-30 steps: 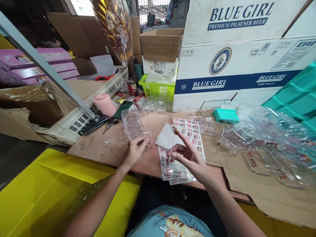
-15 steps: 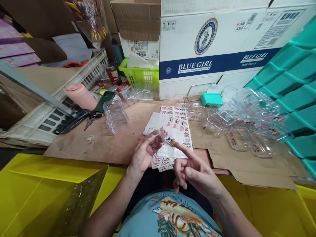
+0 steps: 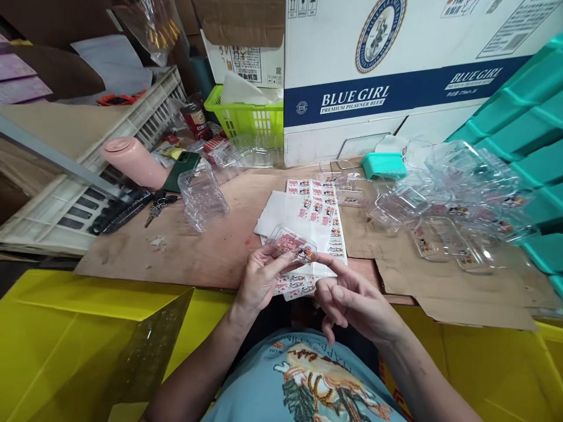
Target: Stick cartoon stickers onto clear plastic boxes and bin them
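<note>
My left hand [image 3: 263, 274] is closed on a small clear plastic box [image 3: 278, 234], held tilted above the sticker sheets. Red lettering and a cartoon animal sticker [image 3: 305, 254] show on the box. My right hand [image 3: 349, 293] has its index finger stretched out, its tip at the sticker's right edge, while the other fingers curl loosely with nothing gripped in them. Under the hands lie white sheets of printed stickers [image 3: 317, 202], partly covered by a blank white backing sheet [image 3: 275, 211].
Clear plastic boxes [image 3: 461, 176], some with stickers, pile up at the right beside stacked teal bins [image 3: 545, 199]. More clear boxes [image 3: 202, 196] stand left, near keys [image 3: 158, 206], a phone [image 3: 183, 170] and a pink tumbler [image 3: 134, 163]. A green basket [image 3: 246, 120] and white carton [image 3: 343, 138] stand behind.
My left fingers have closed from a looser, more spread pose onto the near side of the clear box. The box has tilted, and my right index finger stays at the sticker.
</note>
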`<state>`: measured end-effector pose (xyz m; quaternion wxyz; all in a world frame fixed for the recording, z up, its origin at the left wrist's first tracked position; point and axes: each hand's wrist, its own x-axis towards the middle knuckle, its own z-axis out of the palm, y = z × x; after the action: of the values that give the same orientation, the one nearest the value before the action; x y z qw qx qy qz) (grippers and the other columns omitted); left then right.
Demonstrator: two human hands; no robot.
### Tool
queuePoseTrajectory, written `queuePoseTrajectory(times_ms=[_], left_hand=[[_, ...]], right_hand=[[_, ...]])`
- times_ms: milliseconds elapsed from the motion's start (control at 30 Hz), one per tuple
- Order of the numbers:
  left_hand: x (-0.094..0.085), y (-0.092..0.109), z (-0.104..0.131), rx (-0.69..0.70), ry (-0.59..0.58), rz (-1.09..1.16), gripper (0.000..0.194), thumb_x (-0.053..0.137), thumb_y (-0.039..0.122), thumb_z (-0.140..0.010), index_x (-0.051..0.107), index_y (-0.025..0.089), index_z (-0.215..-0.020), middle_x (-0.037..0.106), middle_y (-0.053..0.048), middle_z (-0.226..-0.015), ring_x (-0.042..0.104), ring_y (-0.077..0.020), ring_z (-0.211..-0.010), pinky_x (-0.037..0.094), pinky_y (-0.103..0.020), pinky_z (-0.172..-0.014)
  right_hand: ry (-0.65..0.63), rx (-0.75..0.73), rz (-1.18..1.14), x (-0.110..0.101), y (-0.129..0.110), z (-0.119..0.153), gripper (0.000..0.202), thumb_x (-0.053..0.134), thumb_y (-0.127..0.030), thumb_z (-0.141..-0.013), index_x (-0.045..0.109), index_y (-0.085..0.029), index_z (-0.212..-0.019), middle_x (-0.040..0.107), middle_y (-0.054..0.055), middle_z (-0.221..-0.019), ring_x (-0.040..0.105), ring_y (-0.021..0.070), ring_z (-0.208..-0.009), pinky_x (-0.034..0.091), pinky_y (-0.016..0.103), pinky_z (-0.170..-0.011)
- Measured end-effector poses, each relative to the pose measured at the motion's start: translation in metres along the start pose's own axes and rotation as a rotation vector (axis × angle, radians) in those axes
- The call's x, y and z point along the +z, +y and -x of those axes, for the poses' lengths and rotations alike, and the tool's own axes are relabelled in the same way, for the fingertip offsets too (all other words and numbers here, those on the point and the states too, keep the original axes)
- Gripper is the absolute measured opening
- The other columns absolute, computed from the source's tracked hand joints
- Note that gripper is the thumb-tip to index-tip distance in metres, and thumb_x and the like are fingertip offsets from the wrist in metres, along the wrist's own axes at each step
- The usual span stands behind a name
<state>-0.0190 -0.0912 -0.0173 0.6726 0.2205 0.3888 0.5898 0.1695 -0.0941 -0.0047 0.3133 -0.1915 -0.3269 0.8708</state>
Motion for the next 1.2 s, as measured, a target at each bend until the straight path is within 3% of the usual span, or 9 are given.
queuePoseTrajectory(times_ms=[500, 767, 1200], left_hand=[[0.0002, 0.0021, 0.0004, 0.038, -0.030, 0.007, 0.018, 0.081, 0.019, -0.073, 0.078, 0.019, -0.090, 0.078, -0.005, -0.097, 0.073, -0.0240, -0.094, 0.057, -0.044, -0.095], [-0.0001, 0.0031, 0.0000, 0.042, -0.040, -0.004, 0.017, 0.079, 0.017, -0.074, 0.078, 0.019, -0.091, 0.078, -0.005, -0.102, 0.072, -0.0261, -0.101, 0.057, -0.045, -0.096], [0.0001, 0.0023, -0.0014, 0.032, -0.008, -0.019, 0.015, 0.080, 0.019, -0.072, 0.078, 0.019, -0.087, 0.078, -0.005, -0.096, 0.073, -0.0255, -0.097, 0.057, -0.045, -0.095]], right_hand=[[0.032, 0.032, -0.024, -0.0040, 0.0047, -0.0044, 0.055, 0.062, -0.027, -0.094, 0.040, -0.029, -0.144, 0.050, -0.008, -0.064, 0.038, 0.0050, -0.046, 0.060, 0.029, -0.048], [0.054, 0.045, -0.031, -0.0026, 0.0034, -0.0066, 0.050, 0.064, -0.027, -0.092, 0.044, -0.026, -0.138, 0.050, -0.008, -0.064, 0.039, 0.0051, -0.045, 0.060, 0.029, -0.046], [0.070, 0.052, -0.057, -0.0004, 0.0014, -0.0076, 0.045, 0.065, -0.029, -0.092, 0.049, -0.027, -0.134, 0.046, -0.009, -0.060, 0.034, 0.0045, -0.045, 0.060, 0.029, -0.045]])
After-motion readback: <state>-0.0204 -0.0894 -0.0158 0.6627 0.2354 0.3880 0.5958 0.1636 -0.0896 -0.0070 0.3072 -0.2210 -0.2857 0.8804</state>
